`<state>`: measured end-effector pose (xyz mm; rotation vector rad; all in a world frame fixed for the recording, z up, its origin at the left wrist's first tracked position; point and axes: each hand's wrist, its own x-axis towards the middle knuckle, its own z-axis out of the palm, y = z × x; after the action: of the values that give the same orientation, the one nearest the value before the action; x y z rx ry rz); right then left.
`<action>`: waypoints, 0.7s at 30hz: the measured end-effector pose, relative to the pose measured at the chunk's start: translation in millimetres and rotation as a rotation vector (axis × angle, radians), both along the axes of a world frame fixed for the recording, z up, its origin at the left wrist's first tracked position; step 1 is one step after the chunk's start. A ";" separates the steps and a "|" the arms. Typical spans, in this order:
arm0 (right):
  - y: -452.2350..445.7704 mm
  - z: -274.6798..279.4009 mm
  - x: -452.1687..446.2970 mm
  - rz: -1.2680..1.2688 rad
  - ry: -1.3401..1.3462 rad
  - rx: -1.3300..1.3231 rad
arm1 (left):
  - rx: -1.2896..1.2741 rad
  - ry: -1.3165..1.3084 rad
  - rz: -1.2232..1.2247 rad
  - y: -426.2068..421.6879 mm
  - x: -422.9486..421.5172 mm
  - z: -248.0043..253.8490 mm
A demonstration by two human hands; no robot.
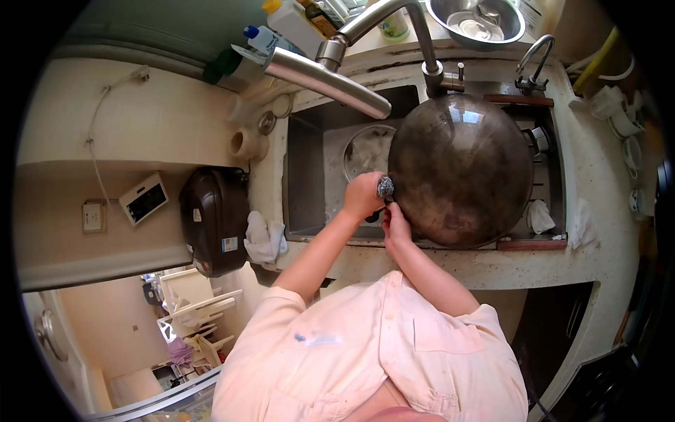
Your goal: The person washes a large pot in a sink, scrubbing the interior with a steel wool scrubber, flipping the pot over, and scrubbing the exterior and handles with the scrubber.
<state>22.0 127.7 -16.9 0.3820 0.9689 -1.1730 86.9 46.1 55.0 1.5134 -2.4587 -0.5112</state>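
A large dark wok (pixel 460 169) lies bottom up over the right part of the sink (pixel 304 204), its rounded underside facing me. My left hand (pixel 363 195) is closed round a grey metal scouring ball (pixel 384 187), which touches or nearly touches the wok's left edge. Just below it, my right hand (pixel 397 225) is closed at the wok's lower left edge, by a small dark part that looks like its handle. Both hands are close together. A round metal strainer or lid (pixel 369 151) rests in the left basin, partly hidden by the wok.
A steel faucet (pixel 330 83) reaches over the left basin. A smaller tap (pixel 534 67) stands at the back right. Behind the sink are a metal bowl (pixel 478 24) and bottles (pixel 292 28). White cloths (pixel 265 238) lie left of the sink, and another (pixel 540 216) at its right.
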 end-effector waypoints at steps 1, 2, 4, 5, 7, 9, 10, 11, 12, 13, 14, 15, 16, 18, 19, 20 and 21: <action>1.4 -1.2 0.7 0.010 0.005 0.009 | 0.043 0.063 -0.006 -0.8 3.4 1.6; 0.4 -2.3 0.9 0.017 0.011 0.014 | 0.082 0.126 -0.017 -3.9 6.2 3.4; -0.7 -2.7 0.4 0.031 0.019 0.009 | 0.099 0.241 -0.022 -6.1 11.7 7.0; -0.5 -2.9 -0.4 0.038 0.021 -0.001 | 0.077 0.293 -0.017 -5.5 14.9 8.9; -0.9 3.4 -2.4 0.029 0.033 0.000 | 0.066 0.265 0.034 -1.1 19.1 14.8; -2.4 10.5 -2.4 0.006 0.050 0.017 | 0.077 0.105 0.129 7.2 19.7 25.4; -0.9 8.8 -2.6 0.013 0.045 0.004 | 0.007 0.055 0.083 9.5 17.4 28.4; 0.0 5.7 -2.8 0.021 0.039 -0.010 | -0.065 0.005 0.037 11.0 14.5 30.7; 0.4 3.3 -2.1 0.028 0.034 -0.025 | -0.138 -0.044 -0.009 11.9 12.2 31.4; 0.6 1.3 -0.8 0.029 0.029 -0.024 | -0.189 -0.047 -0.065 12.2 10.0 26.3; 0.6 -0.7 0.3 0.029 0.026 -0.023 | -0.240 -0.049 -0.120 11.9 7.2 17.7; 0.5 -1.0 0.1 0.029 0.024 -0.023 | -0.292 -0.050 -0.177 11.8 4.2 13.6; 0.7 -1.3 0.1 0.032 0.021 -0.016 | -0.261 -0.034 -0.149 13.9 2.6 12.4; 0.3 -1.2 0.0 0.039 0.015 -0.001 | -0.196 -0.002 -0.093 21.6 -1.1 13.8; -0.2 -1.0 -0.8 0.034 0.012 -0.012 | -0.133 -0.022 -0.058 23.7 -0.8 18.1; -0.1 -0.6 -1.3 0.030 0.008 -0.022 | -0.105 -0.001 -0.037 24.4 0.8 18.0; 0.1 -0.4 -1.0 0.026 0.002 -0.032 | -0.077 0.019 -0.017 24.8 3.2 16.7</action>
<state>21.1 127.8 -17.4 0.3415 0.9529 -1.1638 90.2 70.9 71.7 1.4525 -2.4488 -0.4264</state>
